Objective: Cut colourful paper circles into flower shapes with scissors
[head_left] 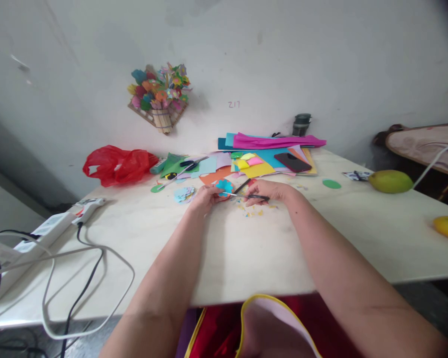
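Pinched in my left hand (206,195) is a blue paper flower (224,185), with something orange-red showing at its edge. My right hand (260,191) is closed around dark-handled scissors (260,197), whose blade points left and reaches the flower's lower edge. Small yellow and blue paper scraps (259,213) lie on the table under my right hand. Left of my left hand is a small pile of light blue cut paper pieces (184,194). Whether the blades touch the paper, I cannot tell.
Coloured paper sheets (272,159) are stacked at the back with a phone (293,162) on them. A second pair of scissors (188,165), a red plastic bag (119,164), a power strip (52,228), loose cables and a mango (391,181) surround the work spot.
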Demonstrator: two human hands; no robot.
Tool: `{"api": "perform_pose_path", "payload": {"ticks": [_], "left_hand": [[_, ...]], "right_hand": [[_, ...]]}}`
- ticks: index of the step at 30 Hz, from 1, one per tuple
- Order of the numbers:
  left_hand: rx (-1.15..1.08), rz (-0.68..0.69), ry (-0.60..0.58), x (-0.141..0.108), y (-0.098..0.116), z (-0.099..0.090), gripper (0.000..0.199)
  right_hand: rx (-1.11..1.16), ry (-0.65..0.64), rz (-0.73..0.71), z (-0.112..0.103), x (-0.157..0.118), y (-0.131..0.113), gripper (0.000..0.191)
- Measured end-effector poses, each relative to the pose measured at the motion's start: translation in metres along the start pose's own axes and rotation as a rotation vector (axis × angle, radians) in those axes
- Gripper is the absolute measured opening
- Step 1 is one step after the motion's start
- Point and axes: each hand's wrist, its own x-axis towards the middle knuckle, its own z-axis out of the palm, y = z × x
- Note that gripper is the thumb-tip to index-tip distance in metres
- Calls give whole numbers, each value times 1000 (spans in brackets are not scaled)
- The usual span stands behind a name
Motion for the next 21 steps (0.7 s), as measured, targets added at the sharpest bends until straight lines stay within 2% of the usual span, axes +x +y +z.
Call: {"api": "perform_pose_path", "payload": {"ticks": [10,21], "left_hand": [[-2,6,3,-1,1,1,10],[2,37,3,-2,1,2,11]], "right_hand": [[-32,16,-19,0,0,-2,44],[-15,42,-12,2,-1,-6,38]]}}
